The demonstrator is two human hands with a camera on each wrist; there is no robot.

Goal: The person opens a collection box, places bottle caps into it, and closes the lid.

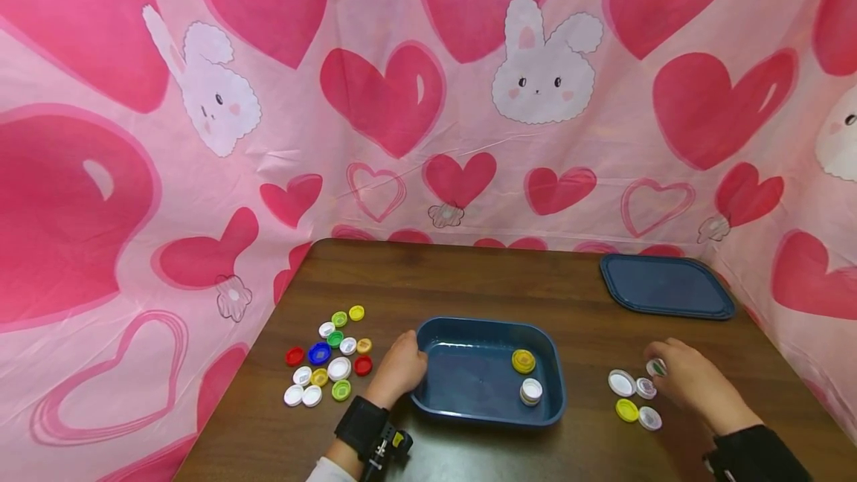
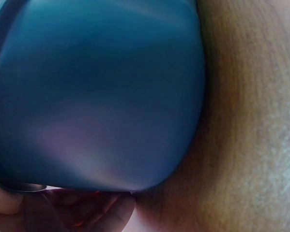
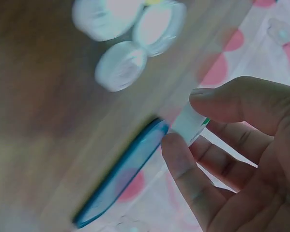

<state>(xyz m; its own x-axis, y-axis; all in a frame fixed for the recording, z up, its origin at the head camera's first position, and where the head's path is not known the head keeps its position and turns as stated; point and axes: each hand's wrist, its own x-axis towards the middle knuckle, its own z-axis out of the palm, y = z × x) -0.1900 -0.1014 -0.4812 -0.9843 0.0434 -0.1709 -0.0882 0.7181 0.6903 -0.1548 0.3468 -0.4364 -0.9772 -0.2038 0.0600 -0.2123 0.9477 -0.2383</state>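
A dark blue tray point(image 1: 428, 402) sits at the middle of the brown table, with a yellow cap point(image 1: 523, 361) and a white cap point(image 1: 531, 390) inside. My left hand point(image 1: 399, 369) grips the tray's left rim; the left wrist view is filled by the tray's wall point(image 2: 96, 92), with my fingertips point(image 2: 9, 205) at its lower edge. To the right, my right hand point(image 1: 676, 374) pinches a white cap with green on it point(image 3: 189, 125) between thumb and fingers, just above the table. Beside it lie white caps point(image 1: 621, 382) and a yellow-green cap point(image 1: 626, 410).
Several loose caps point(image 1: 328, 359) in red, blue, green, yellow and white lie left of the tray. A dark blue lid point(image 1: 666, 286) rests at the back right, seen edge-on as the lid point(image 3: 120, 176) in the right wrist view. Pink heart-print cloth walls surround the table.
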